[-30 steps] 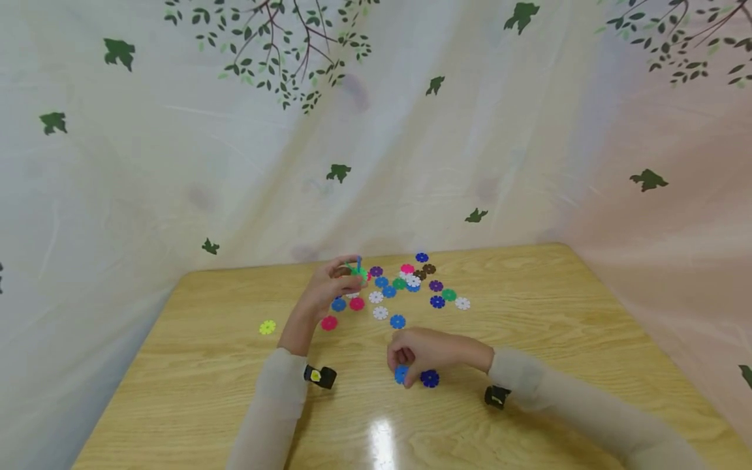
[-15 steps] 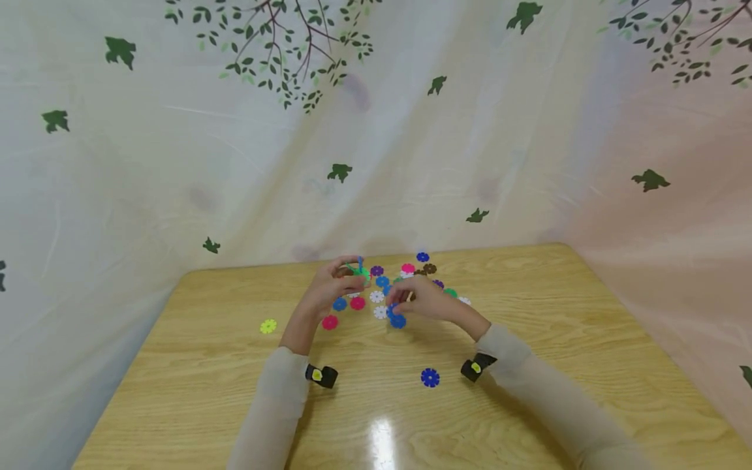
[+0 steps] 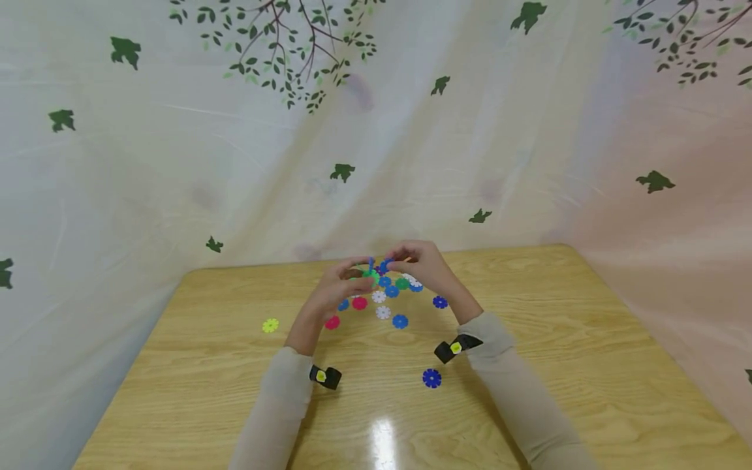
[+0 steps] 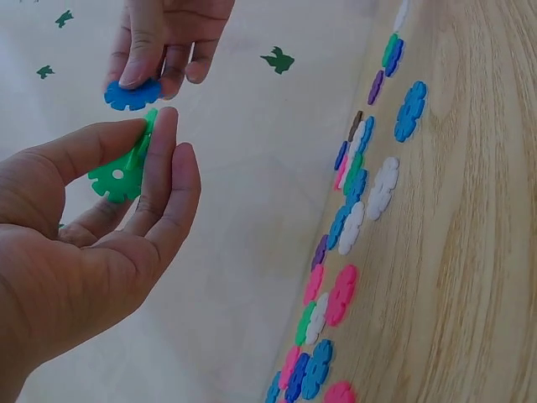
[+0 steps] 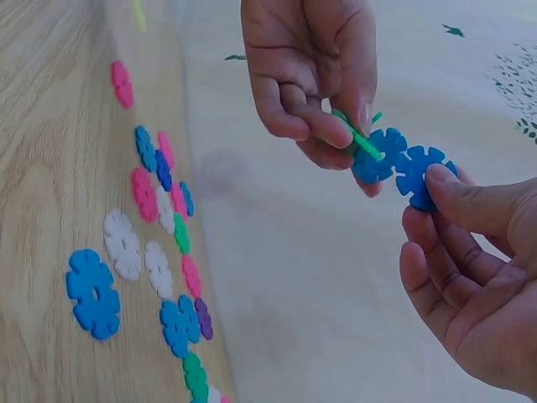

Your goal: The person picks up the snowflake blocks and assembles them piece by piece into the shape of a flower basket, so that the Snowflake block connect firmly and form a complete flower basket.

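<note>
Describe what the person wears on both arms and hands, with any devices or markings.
Both arms wear long, close-fitting beige sleeves, the left sleeve and right sleeve reaching the wrists. Each wrist carries a small black device with a yellow round mark: the left device, the right device. The left hand and right hand are bare, with no gloves visible.

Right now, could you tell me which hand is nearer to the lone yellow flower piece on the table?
Left. The left hand is raised just right of the yellow flower piece; the right hand is farther right, beyond the left hand.

No legible text, labels, brands or numbers found on the toy discs (image 3: 400,321), the table (image 3: 587,339) or the curtain (image 3: 176,163).
</note>
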### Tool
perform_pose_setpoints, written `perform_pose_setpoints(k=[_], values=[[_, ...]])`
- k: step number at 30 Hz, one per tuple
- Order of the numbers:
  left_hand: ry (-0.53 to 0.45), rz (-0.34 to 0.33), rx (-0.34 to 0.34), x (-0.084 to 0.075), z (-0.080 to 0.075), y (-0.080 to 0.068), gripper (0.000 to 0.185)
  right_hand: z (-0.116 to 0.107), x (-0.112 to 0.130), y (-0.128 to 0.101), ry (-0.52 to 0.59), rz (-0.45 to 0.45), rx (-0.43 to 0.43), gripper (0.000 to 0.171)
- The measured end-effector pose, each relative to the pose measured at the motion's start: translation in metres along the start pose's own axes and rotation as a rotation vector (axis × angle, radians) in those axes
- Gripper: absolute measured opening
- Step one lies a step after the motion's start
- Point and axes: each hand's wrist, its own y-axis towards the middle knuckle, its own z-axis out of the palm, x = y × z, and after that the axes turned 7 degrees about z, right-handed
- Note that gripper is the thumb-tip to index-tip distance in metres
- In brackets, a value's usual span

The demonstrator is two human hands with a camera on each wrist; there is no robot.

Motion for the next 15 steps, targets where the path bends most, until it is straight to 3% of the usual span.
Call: perform_pose_setpoints(k=[15], values=[[-0.006, -0.005, 0.019, -0.002, 0.003, 0.000, 0.048, 0.011, -0.006, 0.001, 0.089, -0.009, -0.034, 0.008]])
